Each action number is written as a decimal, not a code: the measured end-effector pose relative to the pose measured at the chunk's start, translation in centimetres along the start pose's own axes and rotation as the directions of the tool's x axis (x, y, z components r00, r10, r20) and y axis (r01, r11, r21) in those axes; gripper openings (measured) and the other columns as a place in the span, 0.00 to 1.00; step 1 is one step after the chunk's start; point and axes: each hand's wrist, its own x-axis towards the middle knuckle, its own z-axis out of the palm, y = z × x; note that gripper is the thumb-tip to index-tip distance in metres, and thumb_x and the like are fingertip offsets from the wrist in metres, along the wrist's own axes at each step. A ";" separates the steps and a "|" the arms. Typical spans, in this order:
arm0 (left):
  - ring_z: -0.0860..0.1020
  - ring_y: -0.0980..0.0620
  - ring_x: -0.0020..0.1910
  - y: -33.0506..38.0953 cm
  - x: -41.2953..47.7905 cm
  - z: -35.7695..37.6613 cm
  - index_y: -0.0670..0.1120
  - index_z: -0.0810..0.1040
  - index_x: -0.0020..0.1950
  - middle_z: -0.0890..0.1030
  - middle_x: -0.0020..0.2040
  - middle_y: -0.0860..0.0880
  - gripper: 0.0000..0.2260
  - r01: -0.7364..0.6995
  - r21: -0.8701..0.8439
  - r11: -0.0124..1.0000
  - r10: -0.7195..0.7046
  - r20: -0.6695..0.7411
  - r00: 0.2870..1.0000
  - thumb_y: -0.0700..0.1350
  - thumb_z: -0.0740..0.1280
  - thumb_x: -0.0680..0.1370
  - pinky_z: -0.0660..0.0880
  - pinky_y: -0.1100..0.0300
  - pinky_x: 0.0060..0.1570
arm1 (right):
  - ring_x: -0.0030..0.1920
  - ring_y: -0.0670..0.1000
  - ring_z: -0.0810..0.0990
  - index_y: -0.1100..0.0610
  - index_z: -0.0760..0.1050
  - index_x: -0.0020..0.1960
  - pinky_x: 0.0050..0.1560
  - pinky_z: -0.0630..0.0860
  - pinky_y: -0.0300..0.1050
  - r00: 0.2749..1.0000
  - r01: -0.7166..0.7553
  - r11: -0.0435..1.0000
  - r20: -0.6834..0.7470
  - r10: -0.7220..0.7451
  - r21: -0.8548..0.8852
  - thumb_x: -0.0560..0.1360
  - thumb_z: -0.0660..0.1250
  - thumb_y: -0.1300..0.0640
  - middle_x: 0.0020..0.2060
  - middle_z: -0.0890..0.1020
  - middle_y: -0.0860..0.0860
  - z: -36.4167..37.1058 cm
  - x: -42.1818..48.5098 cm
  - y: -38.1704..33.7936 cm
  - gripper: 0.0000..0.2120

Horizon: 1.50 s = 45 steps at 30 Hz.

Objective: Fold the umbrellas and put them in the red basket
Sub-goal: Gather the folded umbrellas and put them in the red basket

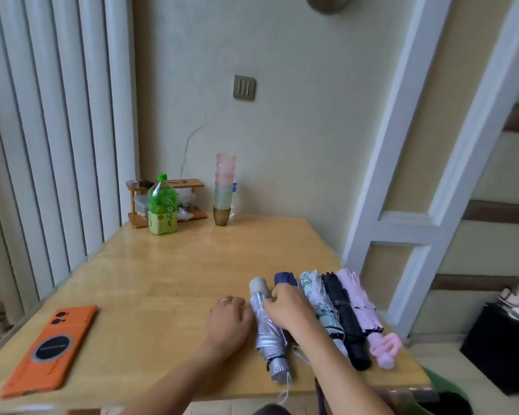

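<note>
Silver umbrella (267,333): lies collapsed at the left end of a row near the bench (162,280) edge, cap away from the body, wrist cord dangling off the edge.
Right hand (289,308): curls fingers round the silver umbrella just below its cap, probably to tighten the canopy folds.
Left hand (229,320): sits against the silver umbrella's left flank, seemingly to stop it rolling; fingertips hidden, so cannot tell whether gripping or only pressing.
Other umbrellas: navy umbrella (285,278) mostly covered by the right arm, then patterned umbrella (315,295), black umbrella (345,319), pink umbrella (361,304), side by side and touching, apparently folded and lined up for transfer.
Red basket: not in view.
Stage: likely finishing the last fold; none stowed yet.
Elsewhere: orange phone (51,348), green bottle (162,205), stacked cups (224,190), well apart from the work.
</note>
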 end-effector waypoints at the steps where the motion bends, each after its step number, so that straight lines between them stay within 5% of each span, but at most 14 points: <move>1: 0.78 0.41 0.50 0.9 -0.2 0.1 0.48 0.75 0.41 0.81 0.44 0.45 0.14 0.086 0.001 0.996 -0.086 -0.054 0.995 0.55 0.59 0.80 0.70 0.52 0.48 | 0.42 0.60 0.73 0.54 0.67 0.35 0.36 0.68 0.47 0.996 0.015 1.000 -0.087 -0.015 0.008 0.77 0.60 0.55 0.40 0.76 0.55 -0.8 0.4 1.3 0.13; 4: 0.78 0.41 0.46 3.6 -0.8 0.1 0.45 0.72 0.45 0.81 0.45 0.43 0.23 0.235 -0.004 0.972 -0.234 0.074 0.969 0.66 0.57 0.81 0.71 0.52 0.44 | 0.40 0.60 0.72 0.57 0.69 0.33 0.35 0.68 0.50 0.943 0.018 1.000 -0.332 -0.022 -0.014 0.75 0.58 0.62 0.35 0.74 0.54 -3.3 1.3 5.4 0.12; 7: 0.80 0.42 0.48 5.4 -0.9 1.1 0.44 0.72 0.53 0.81 0.50 0.43 0.25 0.153 0.117 0.981 -0.176 0.222 0.959 0.66 0.62 0.78 0.73 0.53 0.43 | 0.54 0.61 0.77 0.54 0.81 0.50 0.56 0.77 0.53 0.893 -0.071 0.996 -0.448 0.041 -0.050 0.79 0.63 0.53 0.49 0.80 0.57 -5.4 1.9 9.3 0.08; 11: 0.75 0.45 0.41 6.6 0.0 1.5 0.43 0.69 0.52 0.75 0.42 0.48 0.16 0.228 -0.012 0.973 -0.221 0.206 0.953 0.55 0.66 0.77 0.69 0.56 0.37 | 0.66 0.62 0.73 0.50 0.69 0.72 0.64 0.72 0.54 0.901 -0.362 0.932 -0.252 0.354 0.015 0.79 0.62 0.38 0.64 0.75 0.59 -6.2 3.0 14.0 0.25; 14: 0.75 0.48 0.39 6.8 0.8 1.5 0.42 0.71 0.54 0.77 0.43 0.48 0.14 0.243 -0.048 0.969 -0.229 0.198 0.953 0.53 0.66 0.79 0.69 0.56 0.36 | 0.68 0.63 0.74 0.48 0.60 0.79 0.67 0.73 0.57 0.908 -0.405 0.913 -0.096 0.408 0.053 0.79 0.59 0.34 0.68 0.75 0.59 -5.3 3.7 16.0 0.33; 19: 0.75 0.46 0.40 7.5 0.9 1.6 0.44 0.69 0.53 0.78 0.45 0.46 0.13 0.220 -0.060 0.974 -0.205 0.197 0.959 0.53 0.66 0.80 0.67 0.56 0.37 | 0.66 0.63 0.73 0.52 0.64 0.70 0.64 0.73 0.58 0.903 -0.401 0.910 -0.123 0.412 0.104 0.77 0.60 0.32 0.66 0.75 0.59 -4.4 3.5 16.8 0.31; 25: 0.72 0.47 0.41 8.0 0.9 1.9 0.45 0.70 0.52 0.74 0.46 0.47 0.13 0.203 0.010 0.979 -0.202 0.177 0.963 0.55 0.64 0.80 0.68 0.55 0.40 | 0.67 0.62 0.74 0.57 0.64 0.68 0.60 0.72 0.54 0.892 -0.421 0.896 -0.114 0.437 0.138 0.72 0.64 0.26 0.66 0.77 0.58 -3.9 3.8 16.6 0.41; 31: 0.75 0.43 0.59 9.1 0.4 3.2 0.42 0.71 0.64 0.72 0.60 0.43 0.28 0.221 0.049 0.974 -0.226 0.156 0.962 0.66 0.56 0.81 0.70 0.55 0.54 | 0.71 0.62 0.70 0.59 0.62 0.73 0.66 0.71 0.54 0.903 -0.388 0.921 -0.184 0.388 0.037 0.75 0.60 0.27 0.72 0.71 0.59 -2.9 3.6 16.1 0.42; 35: 0.70 0.39 0.63 10.2 0.0 4.0 0.43 0.71 0.70 0.73 0.63 0.40 0.45 0.297 0.135 0.945 -0.316 0.162 0.935 0.78 0.42 0.74 0.69 0.47 0.64 | 0.72 0.62 0.69 0.60 0.62 0.75 0.68 0.70 0.55 0.902 -0.384 0.923 -0.199 0.384 0.041 0.74 0.59 0.26 0.74 0.69 0.60 -2.6 3.5 15.8 0.44; 40: 0.67 0.42 0.68 11.9 0.7 4.4 0.36 0.65 0.74 0.71 0.66 0.41 0.53 0.411 0.134 0.902 -0.430 0.178 0.885 0.81 0.52 0.70 0.66 0.50 0.69 | 0.73 0.62 0.67 0.59 0.61 0.74 0.68 0.70 0.54 0.903 -0.382 0.920 -0.177 0.391 0.087 0.71 0.63 0.24 0.74 0.69 0.59 -2.8 3.3 16.0 0.47; 45: 0.62 0.41 0.73 12.4 0.9 5.3 0.32 0.48 0.80 0.63 0.75 0.40 0.61 0.374 0.261 0.890 -0.423 0.171 0.890 0.80 0.57 0.68 0.65 0.50 0.69 | 0.71 0.61 0.68 0.57 0.62 0.73 0.65 0.72 0.53 0.893 -0.399 0.915 -0.201 0.403 0.061 0.72 0.64 0.28 0.73 0.70 0.58 -2.6 3.5 15.6 0.42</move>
